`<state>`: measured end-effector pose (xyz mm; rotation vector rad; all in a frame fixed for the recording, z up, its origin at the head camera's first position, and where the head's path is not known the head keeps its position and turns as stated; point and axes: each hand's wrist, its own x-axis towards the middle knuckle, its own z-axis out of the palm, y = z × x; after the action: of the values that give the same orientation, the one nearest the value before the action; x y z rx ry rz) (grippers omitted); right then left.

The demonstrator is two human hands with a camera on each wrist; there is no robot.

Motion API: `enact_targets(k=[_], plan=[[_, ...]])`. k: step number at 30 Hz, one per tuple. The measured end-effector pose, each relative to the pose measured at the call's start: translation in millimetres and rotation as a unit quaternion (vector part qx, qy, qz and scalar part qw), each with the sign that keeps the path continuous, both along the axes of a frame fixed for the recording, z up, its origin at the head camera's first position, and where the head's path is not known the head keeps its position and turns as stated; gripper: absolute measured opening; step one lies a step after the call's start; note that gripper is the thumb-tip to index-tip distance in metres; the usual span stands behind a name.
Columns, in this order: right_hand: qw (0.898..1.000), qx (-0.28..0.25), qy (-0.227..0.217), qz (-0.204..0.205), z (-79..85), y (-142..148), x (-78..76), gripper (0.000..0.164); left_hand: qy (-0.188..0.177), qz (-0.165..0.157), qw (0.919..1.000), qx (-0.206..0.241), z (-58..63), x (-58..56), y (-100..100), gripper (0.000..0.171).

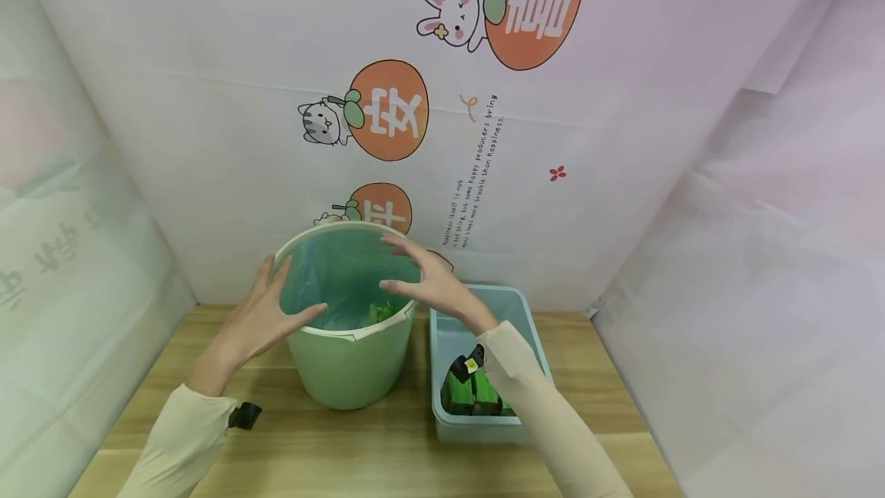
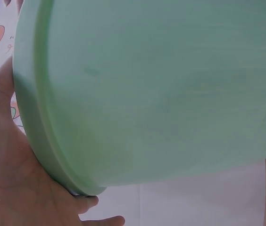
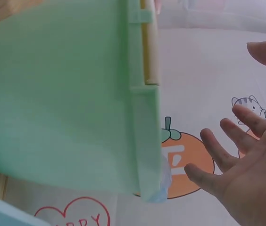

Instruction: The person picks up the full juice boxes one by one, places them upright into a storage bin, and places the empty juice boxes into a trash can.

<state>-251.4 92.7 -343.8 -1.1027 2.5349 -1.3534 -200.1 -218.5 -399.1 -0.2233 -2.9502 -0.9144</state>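
Observation:
A light green trash bin (image 1: 351,369) stands upright, with a translucent bluish bag (image 1: 311,271) lining its inside. Something bright green (image 1: 380,313) lies within it, its kind unclear. At the bin's left rim is my left hand (image 1: 266,321), fingers spread and thumb reaching over the opening; in the left wrist view this hand lies against the rim (image 2: 34,108). My right hand (image 1: 432,279) hovers at the right side of the opening. Its fingers are spread and apart from the bin in the right wrist view, holding nothing.
Right of the bin sits a light blue plastic tub (image 1: 484,430) with several green packets (image 1: 473,394) in it, partly behind my right forearm. Both stand on a wooden tabletop (image 1: 332,452). Printed white cloth (image 1: 588,237) walls off the back and sides.

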Motion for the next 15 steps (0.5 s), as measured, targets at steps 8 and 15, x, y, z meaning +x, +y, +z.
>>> enact_targets(k=[8, 15], plan=[[1.0, 0.023, 0.013, -0.016, -4.2, 24.1, 12.3, 0.077, 0.009, -0.006, 0.9999, -0.005, 2.1, 0.2, 3.9, 0.117], [0.998, 0.038, 0.025, -0.052, -8.1, 49.8, 27.0, 0.077, 0.049, 0.009, 0.9981, -0.037, 1.3, 4.3, 4.5, 0.114]])
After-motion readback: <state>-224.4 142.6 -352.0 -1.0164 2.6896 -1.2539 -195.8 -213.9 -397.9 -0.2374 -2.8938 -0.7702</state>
